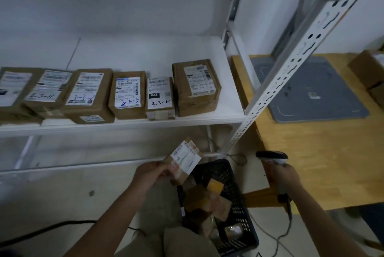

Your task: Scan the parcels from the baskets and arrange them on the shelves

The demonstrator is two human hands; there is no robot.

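My left hand (pixel 150 175) grips a small brown parcel (pixel 185 160) with a white label, held tilted above the black basket (pixel 245 225). Several brown parcels (pixel 199 200) lie inside that basket on the floor. My right hand (pixel 283 175) holds a barcode scanner (pixel 272 158) by its handle, its head turned left toward the held parcel. Along the white shelf (pixel 128 127) stands a row of several labelled brown parcels (pixel 127 94); the rightmost one (pixel 196 87) is the tallest.
A white slotted shelf post (pixel 291 65) runs diagonally between shelf and wooden table (pixel 315 153). A grey mat (pixel 309 88) lies on the table, with cardboard boxes (pixel 369 74) at its far right. Cables (pixel 276 238) trail on the floor by the basket.
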